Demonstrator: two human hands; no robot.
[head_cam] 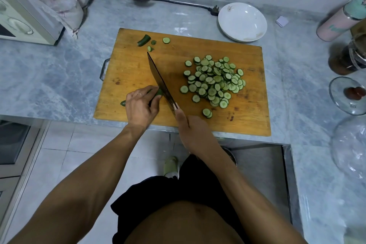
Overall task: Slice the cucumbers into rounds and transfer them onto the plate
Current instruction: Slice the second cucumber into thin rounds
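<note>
Right hand (188,127) gripping the handle of a broad dark-bladed cleaver (160,81), its long axis running away and slightly leftward, edge down on the rectangular worn wooden cutting board (138,65); left hand (141,105), fingers curled, pinning a short dark-green cucumber stub (159,92) against the blade's left face, the stub's axis lying roughly crosswise to the blade; right of the blade, a loose heap of thin pale-green, dark-rimmed cucumber rounds (214,81); at the board's far left corner, a curved cucumber end piece (144,40) and stray slices; beyond, on the grey marbled countertop (59,69), a shallow round white ceramic plate (242,22), bearing no slices.
</note>
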